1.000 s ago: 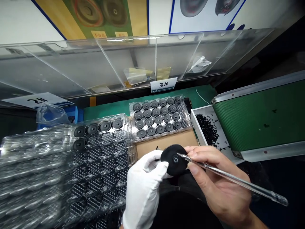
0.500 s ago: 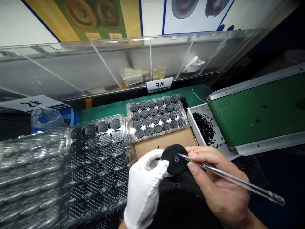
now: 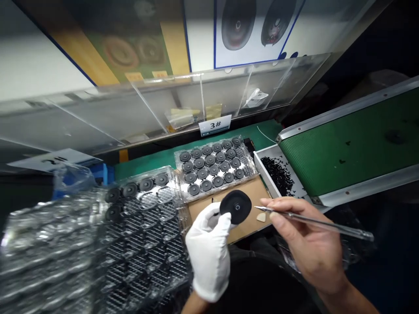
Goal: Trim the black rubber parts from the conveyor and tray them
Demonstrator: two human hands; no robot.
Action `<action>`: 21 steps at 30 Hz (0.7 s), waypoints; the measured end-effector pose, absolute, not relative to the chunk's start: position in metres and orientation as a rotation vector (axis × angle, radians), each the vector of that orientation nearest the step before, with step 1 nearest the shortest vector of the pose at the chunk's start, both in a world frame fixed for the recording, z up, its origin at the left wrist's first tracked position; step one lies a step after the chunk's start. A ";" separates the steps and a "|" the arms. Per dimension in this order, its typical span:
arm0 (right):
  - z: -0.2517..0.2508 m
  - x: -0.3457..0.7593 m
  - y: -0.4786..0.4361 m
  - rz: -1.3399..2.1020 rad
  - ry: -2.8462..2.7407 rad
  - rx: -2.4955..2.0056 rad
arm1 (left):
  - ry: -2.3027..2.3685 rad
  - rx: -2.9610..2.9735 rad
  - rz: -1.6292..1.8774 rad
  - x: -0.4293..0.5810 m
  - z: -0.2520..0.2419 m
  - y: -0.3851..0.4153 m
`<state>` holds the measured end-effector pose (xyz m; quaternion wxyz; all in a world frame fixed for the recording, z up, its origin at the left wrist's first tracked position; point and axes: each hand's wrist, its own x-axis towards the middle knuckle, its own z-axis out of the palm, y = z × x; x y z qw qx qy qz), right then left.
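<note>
In a white glove, my left hand (image 3: 209, 248) pinches the rim of a black round disc (image 3: 237, 206) that looks like a small speaker cone, with a ring mark at its centre. The disc is tilted so its face points up at me. My bare right hand (image 3: 304, 235) grips a clear-barrelled pen (image 3: 321, 223), its metal tip just right of the disc and apart from it. Beyond both hands lies a clear plastic tray (image 3: 248, 163) filled with rows of similar black discs. To the left, another clear tray (image 3: 144, 231) holds several discs in its upper pockets.
A brown board (image 3: 247, 226) lies under the hands with a small pale piece (image 3: 261, 217) on it. A white box (image 3: 265, 172) of small black parts stands right, beside a green conveyor (image 3: 363, 144) carrying a few dark pieces. Clear dividers and a "3#" card (image 3: 215, 125) line the back.
The pen tip has come away from the disc's face toward the right. My left hand holds the disc at a slightly different tilt. The camera view has shifted.
</note>
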<state>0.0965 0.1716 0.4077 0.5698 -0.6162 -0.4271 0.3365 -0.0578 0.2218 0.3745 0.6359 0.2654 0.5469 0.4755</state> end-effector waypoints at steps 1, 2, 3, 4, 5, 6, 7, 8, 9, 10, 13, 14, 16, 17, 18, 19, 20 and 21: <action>0.406 0.097 0.171 0.800 -0.976 -1.461 | 1.279 0.582 1.162 -0.055 0.373 0.223; 0.405 0.098 0.171 0.807 -0.960 -1.473 | 1.282 0.552 1.207 -0.053 0.373 0.224; 0.403 0.099 0.170 0.809 -0.950 -1.483 | 1.271 0.521 1.236 -0.051 0.372 0.226; 0.402 0.101 0.169 0.803 -0.943 -1.491 | 1.249 0.491 1.253 -0.049 0.373 0.228; 0.401 0.102 0.167 0.793 -0.937 -1.500 | 1.227 0.466 1.271 -0.048 0.375 0.229; 0.400 0.104 0.164 0.779 -0.937 -1.510 | 1.211 0.447 1.294 -0.047 0.376 0.231; 0.400 0.106 0.161 0.767 -0.938 -1.524 | 1.199 0.436 1.313 -0.047 0.379 0.232; 0.399 0.108 0.158 0.759 -0.937 -1.543 | 1.186 0.432 1.324 -0.046 0.381 0.232; 0.397 0.110 0.154 0.756 -0.934 -1.564 | 1.178 0.432 1.326 -0.046 0.383 0.233; 0.395 0.112 0.150 0.756 -0.924 -1.585 | 1.175 0.435 1.322 -0.046 0.384 0.233; 0.374 0.120 0.147 0.830 -0.857 -1.645 | 1.167 0.450 1.299 -0.045 0.383 0.234; 0.362 0.123 0.148 0.896 -0.834 -1.672 | 1.157 0.467 1.279 -0.045 0.379 0.235; 0.333 0.127 0.157 1.062 -0.795 -1.742 | 1.176 0.520 1.230 -0.046 0.369 0.236; 0.317 0.130 0.163 1.138 -0.782 -1.785 | 1.217 0.561 1.193 -0.047 0.362 0.236; 0.300 0.133 0.169 1.188 -0.769 -1.826 | 1.285 0.610 1.153 -0.048 0.355 0.235; 0.283 0.138 0.175 1.227 -0.751 -1.876 | 1.371 0.674 1.106 -0.050 0.348 0.233; 0.268 0.143 0.180 1.262 -0.735 -1.923 | 1.434 0.743 1.034 -0.051 0.343 0.230; 0.254 0.148 0.184 1.288 -0.722 -1.961 | 1.477 0.820 0.977 -0.051 0.340 0.227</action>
